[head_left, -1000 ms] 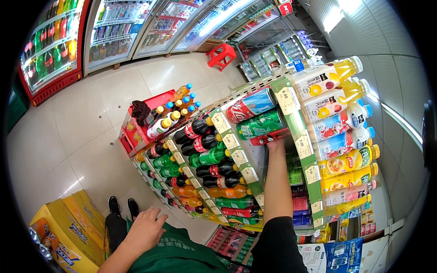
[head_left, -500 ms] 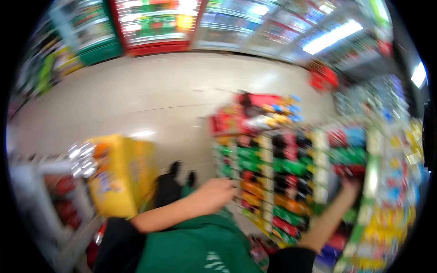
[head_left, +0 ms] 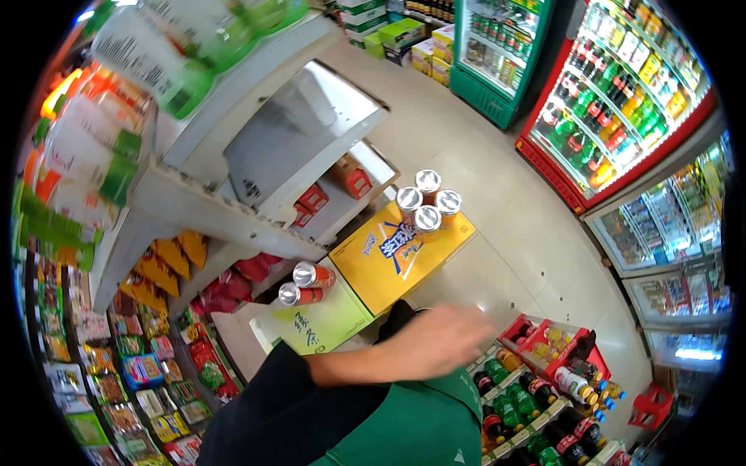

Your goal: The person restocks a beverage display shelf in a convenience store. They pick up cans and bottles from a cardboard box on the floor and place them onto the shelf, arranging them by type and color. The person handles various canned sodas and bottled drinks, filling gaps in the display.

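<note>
My left hand reaches across in front of my green apron, its fingers smeared by motion, so I cannot tell whether it holds anything. It is nearest to a yellow carton on which several silver-topped cans stand upright at the far end. Beside that carton lies a light green carton, with two red-and-silver cans on it. To the right of the hand is a rack of soft-drink bottles, lying in rows. My right hand is out of view.
White shelving rises on the left, with green-capped bottles above and yellow snack bags below. A red crate of bottles sits beyond the rack. Lit drink fridges line the far right, across the tiled floor.
My view has swung left, toward the shelving and cartons. The right hand, which was reaching into the bottle rack, has gone out of view. My left hand remains in front of me.
</note>
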Available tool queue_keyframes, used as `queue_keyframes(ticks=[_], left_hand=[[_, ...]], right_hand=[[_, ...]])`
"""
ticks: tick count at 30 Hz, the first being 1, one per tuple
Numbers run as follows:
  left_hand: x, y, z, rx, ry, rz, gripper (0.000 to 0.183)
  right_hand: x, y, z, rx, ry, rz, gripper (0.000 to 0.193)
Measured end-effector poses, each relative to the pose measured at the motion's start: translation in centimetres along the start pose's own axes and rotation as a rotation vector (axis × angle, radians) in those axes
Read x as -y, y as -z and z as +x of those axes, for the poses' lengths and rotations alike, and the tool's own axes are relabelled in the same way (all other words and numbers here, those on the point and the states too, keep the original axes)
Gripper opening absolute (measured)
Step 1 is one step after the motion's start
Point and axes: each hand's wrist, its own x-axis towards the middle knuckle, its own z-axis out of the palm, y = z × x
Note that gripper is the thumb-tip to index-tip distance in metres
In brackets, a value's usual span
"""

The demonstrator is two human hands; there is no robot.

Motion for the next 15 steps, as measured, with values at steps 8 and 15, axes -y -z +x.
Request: queue_keyframes(ticks=[8, 15], left_hand=[[9.1, 5.2, -15.5, -0.543, 0.763, 0.772, 0.066], [16.5, 5.6, -20.0, -0.478, 0.899, 0.801, 0.077]], right_hand=[[4.7, -15.2, -21.4, 0.895, -0.242, 0.421, 0.028], [14.3, -19.1, -24.4, 1.493, 0.381, 0.789, 0.029]])
